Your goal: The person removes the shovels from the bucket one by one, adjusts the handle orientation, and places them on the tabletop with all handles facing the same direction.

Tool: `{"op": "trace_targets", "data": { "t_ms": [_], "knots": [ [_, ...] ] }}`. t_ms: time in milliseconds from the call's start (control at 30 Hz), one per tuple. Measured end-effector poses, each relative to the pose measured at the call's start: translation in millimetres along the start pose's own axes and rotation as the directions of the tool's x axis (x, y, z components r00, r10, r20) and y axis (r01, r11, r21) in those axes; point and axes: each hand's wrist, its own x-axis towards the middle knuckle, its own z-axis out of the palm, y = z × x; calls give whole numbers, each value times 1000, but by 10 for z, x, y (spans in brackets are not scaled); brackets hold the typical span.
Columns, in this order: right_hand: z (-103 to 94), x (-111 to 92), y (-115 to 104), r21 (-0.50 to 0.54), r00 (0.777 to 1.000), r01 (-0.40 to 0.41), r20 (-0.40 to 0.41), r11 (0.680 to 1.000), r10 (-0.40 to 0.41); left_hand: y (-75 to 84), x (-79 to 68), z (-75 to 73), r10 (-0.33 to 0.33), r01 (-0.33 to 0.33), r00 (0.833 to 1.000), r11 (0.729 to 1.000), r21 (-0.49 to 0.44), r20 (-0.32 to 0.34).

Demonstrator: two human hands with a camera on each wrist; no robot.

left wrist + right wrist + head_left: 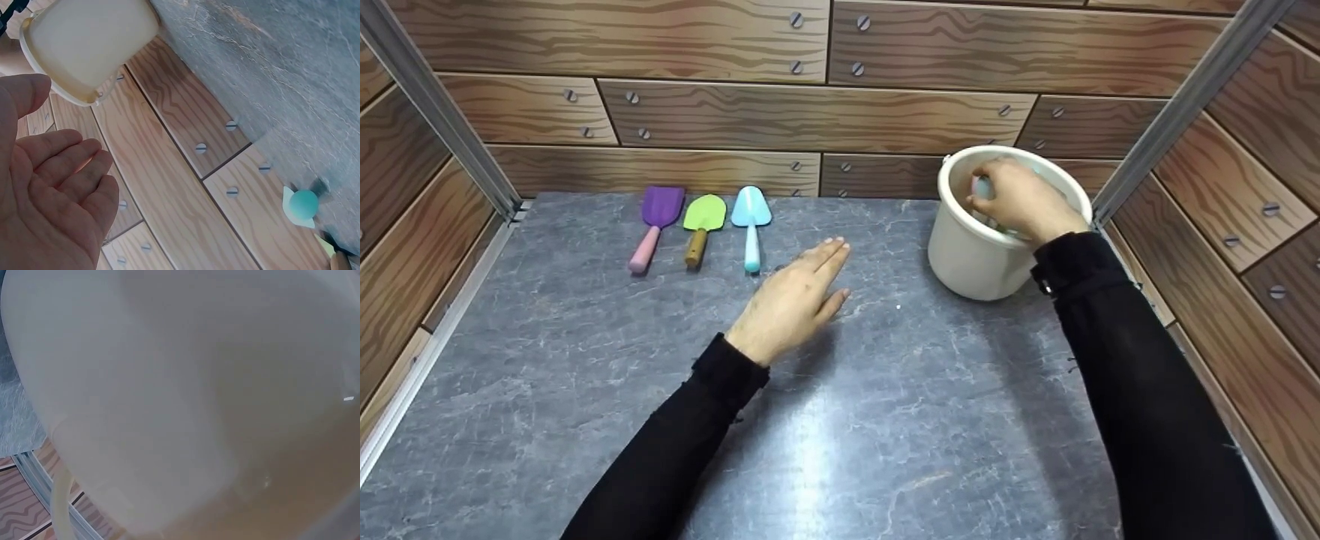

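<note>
At the right back stands a cream bucket (982, 262). My right hand (1024, 196) reaches over its rim, fingers bent around a small light-blue thing with a pinkish edge (982, 187); its kind is hidden by the hand and bucket. Other contents show only as pale slivers. The right wrist view is filled by the bucket's wall (140, 394), without the hand. My left hand (795, 300) hovers over the table, fingers extended, holding nothing; its palm (50, 197) shows in the left wrist view. Beyond it lie a light-blue toy trowel (751, 217), a green one with brown handle (704, 217) and a purple shovel with pink handle (660, 210).
A grey marbled tabletop (622, 390) lies beneath everything. Wood-patterned panels (720, 112) close off the back and both sides, with metal corner posts (1174, 94) at the joints. The bucket stands near the back right corner.
</note>
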Motion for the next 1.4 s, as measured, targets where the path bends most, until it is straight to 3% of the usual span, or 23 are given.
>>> {"op": "trace_targets", "data": {
  "t_ms": [233,700,900,1133,1400],
  "knots": [
    [-38,-18,1,-8,1000,-15,-9,1000,15,3,-6,-5,2,-2,1000,1000,3,-1],
    [-45,-98,55,64,989,6,-145,998,4,3,-27,-18,11,-11,1000,1000,0,-2],
    [-124,-144,14,50,994,4,-107,999,2,-2,-17,-7,11,-11,1000,1000,-6,3],
    [-223,-213,-72,71,996,-59,-69,996,63,-4,-16,6,6,-6,1000,1000,3,17],
    [-270,-244,-138,83,997,-28,-76,996,35,7,-11,10,5,-6,1000,1000,11,21]
  ]
}}
